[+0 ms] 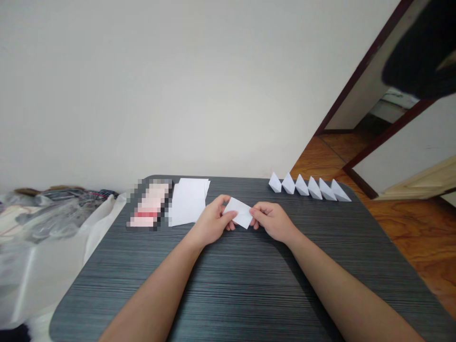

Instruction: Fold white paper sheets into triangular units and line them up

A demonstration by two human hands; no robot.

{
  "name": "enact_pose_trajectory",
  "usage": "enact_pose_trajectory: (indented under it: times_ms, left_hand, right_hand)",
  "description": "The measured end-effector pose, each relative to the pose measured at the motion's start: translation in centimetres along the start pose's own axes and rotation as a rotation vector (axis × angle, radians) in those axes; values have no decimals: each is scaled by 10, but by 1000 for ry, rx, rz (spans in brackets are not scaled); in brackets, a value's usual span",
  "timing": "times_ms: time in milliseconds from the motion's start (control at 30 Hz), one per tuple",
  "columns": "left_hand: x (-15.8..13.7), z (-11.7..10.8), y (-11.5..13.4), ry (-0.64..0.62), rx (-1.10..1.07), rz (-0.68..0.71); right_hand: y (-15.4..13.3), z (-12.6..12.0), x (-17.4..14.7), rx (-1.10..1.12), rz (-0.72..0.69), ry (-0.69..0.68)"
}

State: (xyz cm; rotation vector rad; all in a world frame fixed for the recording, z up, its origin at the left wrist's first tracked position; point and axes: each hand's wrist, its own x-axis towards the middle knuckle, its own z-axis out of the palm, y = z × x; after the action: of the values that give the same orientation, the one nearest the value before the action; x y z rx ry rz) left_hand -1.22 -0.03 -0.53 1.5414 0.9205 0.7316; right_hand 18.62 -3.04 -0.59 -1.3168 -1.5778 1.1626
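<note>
A small folded piece of white paper (239, 212) is held between my two hands, above the middle of the dark table. My left hand (213, 221) pinches its left side, thumb lying on top and fingers curled behind. At the right corner, the thumb and bent fingers of my right hand (272, 220) grip the paper. To the left of my left hand lies a stack of white paper sheets (188, 199), slightly fanned out. Several folded white paper shapes (302, 185) with pointed tops stand in a row beyond my right hand.
The dark wood-grain table (228, 294) has rounded corners and meets a pale wall (178, 85) at the back. A blurred-out pinkish rectangle (151, 202) lies at the table's left. Plastic-wrapped things (60, 218) are heaped beyond the left edge. A doorway and wooden floor (420, 232) appear at right.
</note>
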Motion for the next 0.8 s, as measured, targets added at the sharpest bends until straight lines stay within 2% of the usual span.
enact_pose_trajectory:
  times_ms: [533, 800]
  left_hand:
    - [-2, 3, 7, -18, -92, -9]
    - [-2, 2, 11, 9, -142, 32]
  right_hand:
    - [2, -1, -1, 34, 13, 5]
    - [4, 0, -1, 32, -28, -64]
